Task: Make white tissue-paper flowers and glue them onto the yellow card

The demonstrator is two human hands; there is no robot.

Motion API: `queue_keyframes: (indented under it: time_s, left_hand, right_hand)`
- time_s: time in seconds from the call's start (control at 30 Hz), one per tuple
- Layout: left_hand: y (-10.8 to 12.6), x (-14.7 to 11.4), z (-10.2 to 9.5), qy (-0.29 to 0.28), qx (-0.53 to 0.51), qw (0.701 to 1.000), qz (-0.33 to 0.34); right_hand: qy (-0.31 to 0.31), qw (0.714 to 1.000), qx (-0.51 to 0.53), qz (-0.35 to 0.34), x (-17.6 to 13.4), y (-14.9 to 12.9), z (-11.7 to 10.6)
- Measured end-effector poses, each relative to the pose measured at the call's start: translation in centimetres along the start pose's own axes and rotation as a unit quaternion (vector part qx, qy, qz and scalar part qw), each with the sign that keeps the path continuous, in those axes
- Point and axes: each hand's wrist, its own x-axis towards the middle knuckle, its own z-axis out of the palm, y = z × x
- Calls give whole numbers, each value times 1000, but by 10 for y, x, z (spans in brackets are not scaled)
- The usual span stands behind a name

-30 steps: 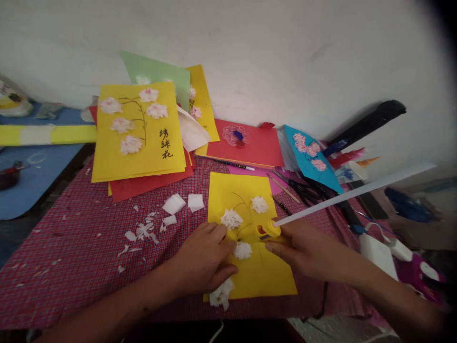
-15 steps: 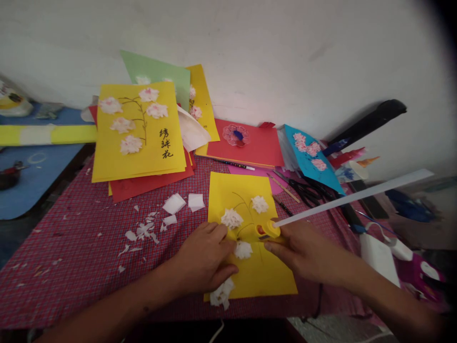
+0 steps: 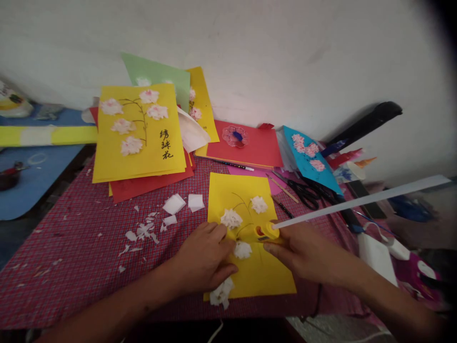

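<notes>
A red-checked, cloth-covered table (image 3: 89,238) carries, at its near edge, a rectangular yellow paper sheet (image 3: 260,276). The left hand (image 3: 203,255) lies on the sheet's left edge, its grip impossible to tell. By the right edge, the right hand (image 3: 300,250) grips a yellow plastic glue gun (image 3: 268,231) near crumpled white paper flowers (image 3: 231,218).

Yellow tool (image 3: 267,231) mostly hidden by the right grip (image 3: 307,250), yellow strip (image 3: 73,135) cut off at left.
</notes>
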Motion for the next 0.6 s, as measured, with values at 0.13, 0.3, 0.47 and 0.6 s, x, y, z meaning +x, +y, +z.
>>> queue_keyframes:
  time_s: [0.13,0.3,0.47,0.6]
  left_hand:
    - [1,0,-1,-1,1,1000,2]
    - [1,0,-2,6,2,1000,2]
    - [-3,-1,1,18,3,1000,11]
    - [-2,-1,-4,60,-33,997,20]
  right_hand:
    - [-5,1000,-10,7,2,-1,0]
    - [-5,1000,20,-6,1,-1,-1]
    - [8,999,31,-4,1,5,-1]
    - [3,1000,28,-10,2,7,-1]
